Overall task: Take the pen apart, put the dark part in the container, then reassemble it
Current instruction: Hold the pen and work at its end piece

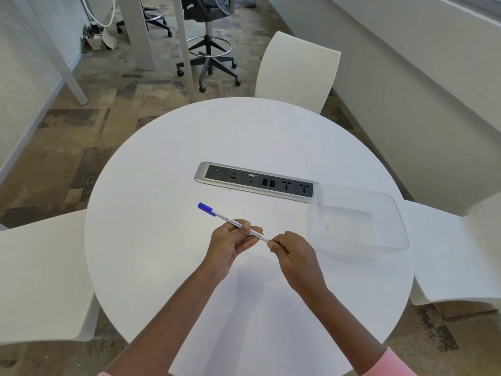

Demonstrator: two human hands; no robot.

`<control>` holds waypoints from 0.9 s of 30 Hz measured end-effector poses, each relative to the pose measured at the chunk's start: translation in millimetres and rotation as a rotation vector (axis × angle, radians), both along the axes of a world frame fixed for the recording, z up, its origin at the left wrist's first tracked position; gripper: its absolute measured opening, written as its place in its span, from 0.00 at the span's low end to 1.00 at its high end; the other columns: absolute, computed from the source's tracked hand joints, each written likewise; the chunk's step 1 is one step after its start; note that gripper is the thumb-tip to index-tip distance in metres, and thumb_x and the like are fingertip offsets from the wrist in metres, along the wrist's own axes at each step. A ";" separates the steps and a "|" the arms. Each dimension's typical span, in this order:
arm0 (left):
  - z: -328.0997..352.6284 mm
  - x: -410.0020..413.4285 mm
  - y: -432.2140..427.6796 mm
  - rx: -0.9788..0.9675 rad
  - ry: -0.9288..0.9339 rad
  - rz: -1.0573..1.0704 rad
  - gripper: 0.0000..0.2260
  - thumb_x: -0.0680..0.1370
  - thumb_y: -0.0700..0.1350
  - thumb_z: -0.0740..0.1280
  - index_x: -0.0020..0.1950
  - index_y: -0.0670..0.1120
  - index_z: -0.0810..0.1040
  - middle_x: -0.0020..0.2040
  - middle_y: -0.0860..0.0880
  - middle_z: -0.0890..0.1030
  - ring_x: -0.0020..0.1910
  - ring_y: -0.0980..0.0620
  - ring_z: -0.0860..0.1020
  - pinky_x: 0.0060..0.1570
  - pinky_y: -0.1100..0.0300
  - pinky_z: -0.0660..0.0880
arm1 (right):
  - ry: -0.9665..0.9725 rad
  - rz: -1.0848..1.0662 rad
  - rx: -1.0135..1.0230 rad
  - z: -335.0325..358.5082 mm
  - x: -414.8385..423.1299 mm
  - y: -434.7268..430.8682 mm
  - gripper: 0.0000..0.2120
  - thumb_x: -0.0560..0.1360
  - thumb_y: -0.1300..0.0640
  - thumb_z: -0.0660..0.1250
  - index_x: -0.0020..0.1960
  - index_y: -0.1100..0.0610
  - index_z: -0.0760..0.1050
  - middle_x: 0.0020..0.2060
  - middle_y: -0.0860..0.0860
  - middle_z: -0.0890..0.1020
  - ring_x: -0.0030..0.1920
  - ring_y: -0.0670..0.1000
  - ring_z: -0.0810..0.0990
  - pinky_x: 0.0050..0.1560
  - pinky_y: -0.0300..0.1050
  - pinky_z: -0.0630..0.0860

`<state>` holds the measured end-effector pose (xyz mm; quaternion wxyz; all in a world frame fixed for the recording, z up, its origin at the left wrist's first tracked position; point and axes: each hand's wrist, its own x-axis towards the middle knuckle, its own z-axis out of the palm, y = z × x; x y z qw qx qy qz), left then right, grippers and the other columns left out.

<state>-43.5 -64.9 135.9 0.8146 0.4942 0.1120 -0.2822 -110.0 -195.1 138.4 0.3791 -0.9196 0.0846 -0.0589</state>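
White pen [235,223] between both hands.

The pen [235,223] had a white barrel with dark print and a blue cap at its 10 o'clock end. The table [168,164] was white. The container [390,240] at 3 o'clock was clear. The socket strip [257,181] was black, framed in silver. The sleeve [390,362] was pink.

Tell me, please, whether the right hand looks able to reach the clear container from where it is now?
Probably yes. The right hand grips the pen at its near end, just beside the clear container, which is open-topped, with nothing visible between them.
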 end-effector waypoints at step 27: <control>-6.3 7.4 7.5 0.001 0.067 0.088 0.05 0.78 0.36 0.61 0.44 0.39 0.75 0.34 0.45 0.85 0.35 0.51 0.84 0.35 0.64 0.80 | 0.098 -0.110 0.332 0.8 -3.4 -5.5 0.04 0.73 0.62 0.66 0.44 0.55 0.73 0.31 0.46 0.74 0.32 0.41 0.71 0.33 0.29 0.69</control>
